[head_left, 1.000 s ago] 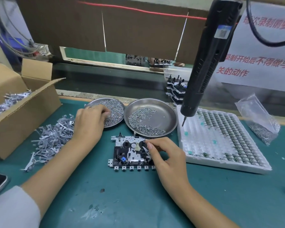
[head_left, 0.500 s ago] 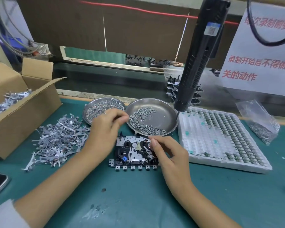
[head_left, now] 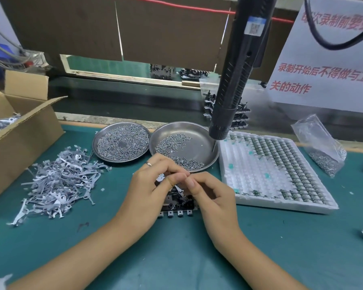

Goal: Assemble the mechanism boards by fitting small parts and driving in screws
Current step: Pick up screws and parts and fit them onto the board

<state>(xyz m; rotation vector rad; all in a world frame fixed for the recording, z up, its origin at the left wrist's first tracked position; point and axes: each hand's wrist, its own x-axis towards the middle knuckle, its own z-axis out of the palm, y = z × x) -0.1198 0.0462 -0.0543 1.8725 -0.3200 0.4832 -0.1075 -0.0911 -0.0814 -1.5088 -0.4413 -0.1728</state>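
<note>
Green surface (head_left: 260, 248) carrying, in descending size, a cardboard box (head_left: 19, 139), a white parts tray (head_left: 270, 174), a hanging electric screwdriver (head_left: 237, 70), two steel screw dishes (head_left: 122, 142) (head_left: 199, 143) and the mechanism board (head_left: 176, 203), which is lying beneath both hands. Left hand (head_left: 149, 191) and right hand (head_left: 212, 195) are meeting fingertip to fingertip above the board, apparently pinching a screw too small to confirm. Probable step: seating a screw; next, aligning it over its hole and reaching for the driver.
</note>
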